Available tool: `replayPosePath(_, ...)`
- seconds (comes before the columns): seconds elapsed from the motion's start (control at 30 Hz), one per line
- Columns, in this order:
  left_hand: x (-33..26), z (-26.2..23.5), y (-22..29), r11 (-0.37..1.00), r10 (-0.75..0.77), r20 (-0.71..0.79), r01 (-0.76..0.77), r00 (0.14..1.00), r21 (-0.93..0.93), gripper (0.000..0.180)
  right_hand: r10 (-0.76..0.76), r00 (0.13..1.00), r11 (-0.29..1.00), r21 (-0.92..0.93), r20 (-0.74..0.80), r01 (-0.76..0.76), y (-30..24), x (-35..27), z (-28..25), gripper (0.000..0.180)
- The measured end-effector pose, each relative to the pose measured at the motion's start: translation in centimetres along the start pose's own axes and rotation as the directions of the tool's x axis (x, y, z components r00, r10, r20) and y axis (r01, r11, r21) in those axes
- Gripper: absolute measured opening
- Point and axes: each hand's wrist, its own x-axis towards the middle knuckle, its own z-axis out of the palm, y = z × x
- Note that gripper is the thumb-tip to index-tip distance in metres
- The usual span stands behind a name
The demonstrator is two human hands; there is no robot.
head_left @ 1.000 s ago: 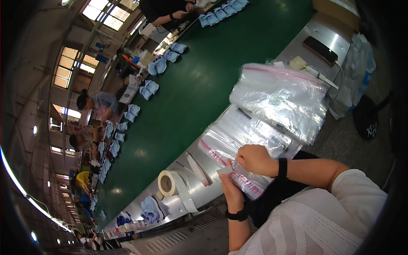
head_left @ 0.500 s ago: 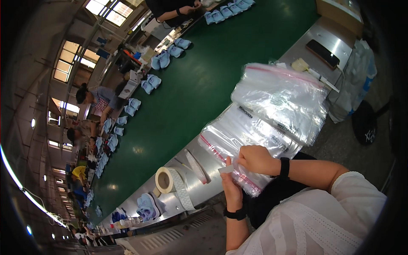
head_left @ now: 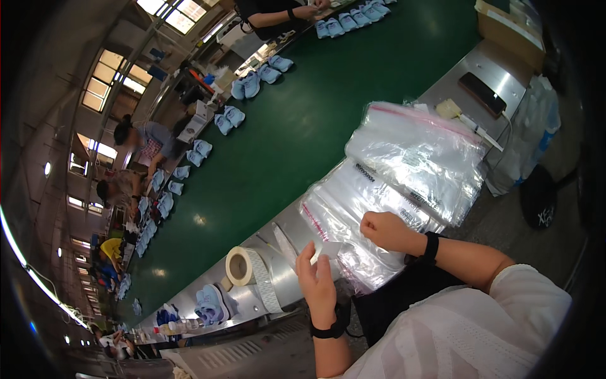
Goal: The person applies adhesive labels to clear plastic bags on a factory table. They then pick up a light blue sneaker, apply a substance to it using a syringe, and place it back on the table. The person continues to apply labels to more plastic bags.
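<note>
Down at the brushed-metal bench edge point(head_left: 287, 287), the left hand point(head_left: 320, 284) pinches a small white label point(head_left: 329, 250) between thumb and fingertips. Just beside it, the right hand point(head_left: 386, 230) rests fisted on crinkly clear zip bags point(head_left: 379, 202); a label roll point(head_left: 243, 266) lies near.

A long green conveyor belt point(head_left: 303, 126) runs away from the viewer, with a steel side ledge point(head_left: 297, 227) along its near edge. On the belt, pairs of light blue shoes point(head_left: 227, 119) lie in a row along the far side, well apart from the ledge. On the ledge lie a stack of clear zip bags point(head_left: 372, 208) with a second heap of bags point(head_left: 423, 155) overlapping it, a roll of white labels point(head_left: 243, 266) beside them, a blue shoe point(head_left: 211, 302) near the roll, a dark phone point(head_left: 483, 93) and a brown box point(head_left: 508, 25) at the far end.
</note>
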Motion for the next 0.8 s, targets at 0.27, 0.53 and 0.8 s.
replayPosePath(0.27,4.1,8.2,-6.6,-0.269,0.066,0.587,0.581,0.807,-0.768,0.039,0.203,0.978,0.906,0.388,-0.05,-0.168,-0.7,-0.5,-2.7,0.015)
replayPosePath(0.53,6.2,8.4,-0.1,0.776,-0.357,0.538,0.564,0.763,-0.284,0.025,-0.242,0.967,0.923,0.325,0.075,0.205,-3.8,0.6,-5.9,0.017)
replayPosePath(0.8,3.9,2.9,-1.7,0.075,-0.157,0.838,0.852,0.523,-0.518,0.052,-0.548,0.794,0.765,-0.227,0.263,0.603,-2.6,-5.1,-4.1,0.067)
